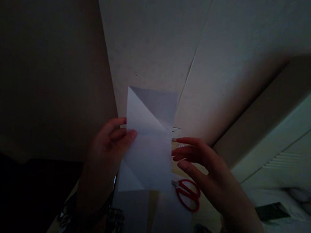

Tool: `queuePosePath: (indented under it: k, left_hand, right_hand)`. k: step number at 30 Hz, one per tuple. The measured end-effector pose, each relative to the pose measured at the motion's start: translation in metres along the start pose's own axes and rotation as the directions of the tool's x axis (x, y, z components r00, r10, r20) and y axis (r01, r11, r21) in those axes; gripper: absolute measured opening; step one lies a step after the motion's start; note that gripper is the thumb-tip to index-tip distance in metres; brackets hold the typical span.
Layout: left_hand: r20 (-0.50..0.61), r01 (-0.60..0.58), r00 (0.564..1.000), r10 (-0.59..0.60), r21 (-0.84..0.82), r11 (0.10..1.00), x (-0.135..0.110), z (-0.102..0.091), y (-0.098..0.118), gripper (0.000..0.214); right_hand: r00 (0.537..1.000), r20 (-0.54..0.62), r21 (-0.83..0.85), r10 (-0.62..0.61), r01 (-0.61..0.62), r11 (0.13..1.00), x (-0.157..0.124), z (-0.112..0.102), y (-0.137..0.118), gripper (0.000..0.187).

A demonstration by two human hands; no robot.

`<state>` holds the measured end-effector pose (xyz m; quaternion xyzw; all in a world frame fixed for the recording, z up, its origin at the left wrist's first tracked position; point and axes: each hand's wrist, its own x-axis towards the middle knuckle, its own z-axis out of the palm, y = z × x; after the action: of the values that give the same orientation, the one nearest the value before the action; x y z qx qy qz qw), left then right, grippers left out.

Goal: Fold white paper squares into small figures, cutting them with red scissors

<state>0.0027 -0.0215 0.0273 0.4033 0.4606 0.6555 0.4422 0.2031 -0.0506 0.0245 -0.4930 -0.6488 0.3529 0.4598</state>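
Note:
A white sheet of paper (149, 145) with diagonal creases is held upright in front of me. My left hand (109, 145) pinches its left edge, thumb on the front and fingers behind. My right hand (203, 164) hovers at the sheet's right edge with its fingers stretched out and apart, the fingertips at or just touching the paper. Red-handled scissors (188, 193) lie on the surface below my right hand.
The scene is dim. A pale wall (178, 42) fills the upper view, and a dark panel (40, 66) stands at the left. More white paper (141, 213) lies on the table below. A dark flat object (271, 210) rests at the right.

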Motion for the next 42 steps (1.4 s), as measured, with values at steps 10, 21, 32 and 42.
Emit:
queuePosePath:
  k: [10,21,32,42]
  left_hand:
    - [-0.010,-0.061,0.998,0.060,-0.065,0.996,0.007,0.000,-0.006,0.029]
    - [0.008,-0.479,0.868,0.496,0.278,0.833,0.005,-0.013,-0.009,0.037]
    - [0.612,-0.307,0.786,-0.087,0.508,0.804,0.000,0.006,-0.020,0.015]
    - [0.268,-0.043,0.963,-0.001,0.158,0.986,0.005,0.004,-0.013,0.008]
  right_hand:
    - [0.999,0.008,-0.150,-0.044,0.045,0.988,0.005,0.007,0.000,0.018]
    - [0.981,-0.156,-0.426,-0.115,0.039,0.904,0.002,-0.012,0.007,0.016]
    - [0.956,-0.005,-0.423,-0.293,0.263,0.867,0.000,-0.012,0.000,0.015]
    - [0.898,-0.390,-0.140,-0.205,0.163,0.977,-0.007,-0.017,0.010,0.019]
